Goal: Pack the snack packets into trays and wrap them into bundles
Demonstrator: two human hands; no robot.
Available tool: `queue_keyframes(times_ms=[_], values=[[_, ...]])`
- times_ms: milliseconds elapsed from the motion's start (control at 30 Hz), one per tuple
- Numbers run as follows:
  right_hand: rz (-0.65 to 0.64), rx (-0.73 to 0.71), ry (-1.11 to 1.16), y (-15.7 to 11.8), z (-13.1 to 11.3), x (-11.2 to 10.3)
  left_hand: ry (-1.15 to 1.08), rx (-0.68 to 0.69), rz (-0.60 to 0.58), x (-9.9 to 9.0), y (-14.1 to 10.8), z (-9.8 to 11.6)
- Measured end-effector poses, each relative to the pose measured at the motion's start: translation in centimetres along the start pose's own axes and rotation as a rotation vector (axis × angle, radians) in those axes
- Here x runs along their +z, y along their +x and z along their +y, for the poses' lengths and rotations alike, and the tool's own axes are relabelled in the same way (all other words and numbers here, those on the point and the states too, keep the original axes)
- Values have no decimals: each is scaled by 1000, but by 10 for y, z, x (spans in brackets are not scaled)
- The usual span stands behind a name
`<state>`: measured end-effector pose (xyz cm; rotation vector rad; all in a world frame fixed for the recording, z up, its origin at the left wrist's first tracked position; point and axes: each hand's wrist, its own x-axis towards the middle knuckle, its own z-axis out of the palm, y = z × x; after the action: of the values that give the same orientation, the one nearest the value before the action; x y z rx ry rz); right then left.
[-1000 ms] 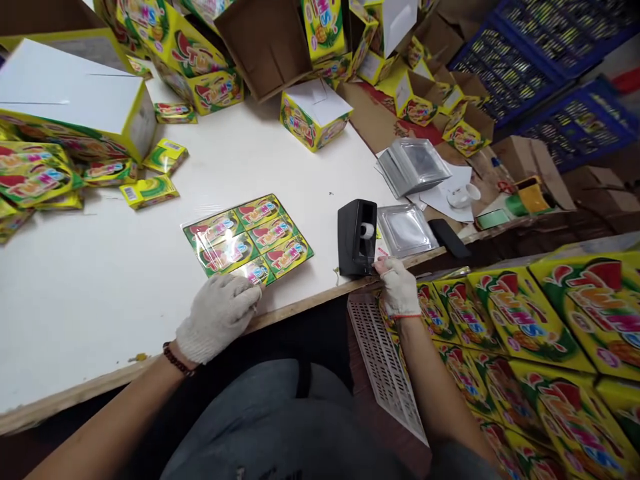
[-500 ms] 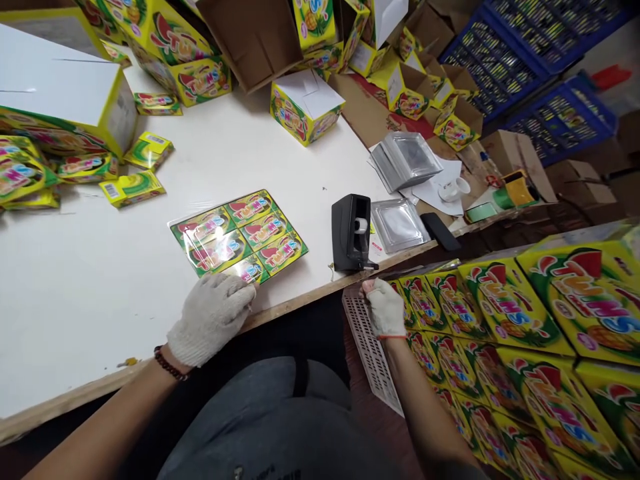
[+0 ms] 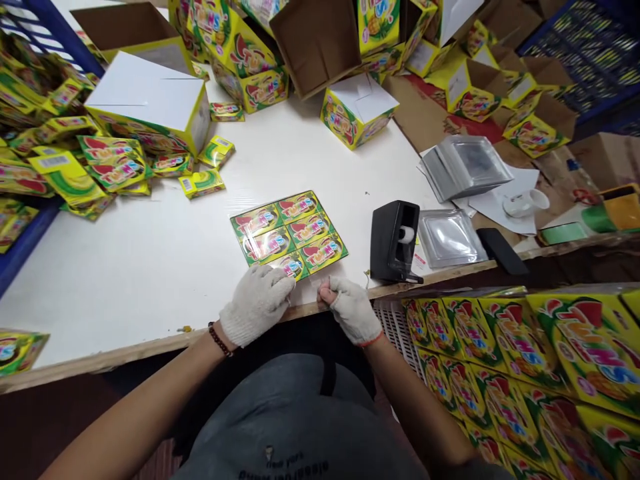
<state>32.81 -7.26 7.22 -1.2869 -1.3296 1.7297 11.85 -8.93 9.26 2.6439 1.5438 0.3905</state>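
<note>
White tabletop (image 3: 170,267) | clear pack (image 3: 256,241), six boxes (image 3: 306,230) | left hand (image 3: 259,301) gripping it | right hand (image 3: 353,310) closed

The left glove (image 3: 259,303) is covering the near corner of the six-pack (image 3: 290,235), the lower-left box (image 3: 20,350) is cut by the frame edge, and the shirt's lower print (image 3: 283,470) is too blurred to read.

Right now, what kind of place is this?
Probably a small packing workshop: folded cartons crowd the white table, a tape dispenser stands at its edge, and filled boxes are stacked beside it.
</note>
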Motion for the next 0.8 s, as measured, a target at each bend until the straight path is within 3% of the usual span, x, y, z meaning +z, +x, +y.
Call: queue_keyframes(times_ms=[133,233,367,500,600,700,733,800], values=[[-30,57,38,19,13,6,38,-15,27,0,-1,3],[-22,79,11,23,19,5,63,34,-45,-8,3,5],[6,150,-89,27,13,5,67,-22,-135,-15,16,11],[46,175,-311,31,7,3,82,-97,-26,0,29,23],[70,206,-115,26,7,-1,104,-151,-13,4,36,31],[142,241,194,25,4,-6,14,-140,-96,-11,44,15],[158,243,235,29,2,-9,-22,-154,-76,-18,46,1],[163,227,223,48,-5,-17,-68,-243,84,-28,50,-34]])
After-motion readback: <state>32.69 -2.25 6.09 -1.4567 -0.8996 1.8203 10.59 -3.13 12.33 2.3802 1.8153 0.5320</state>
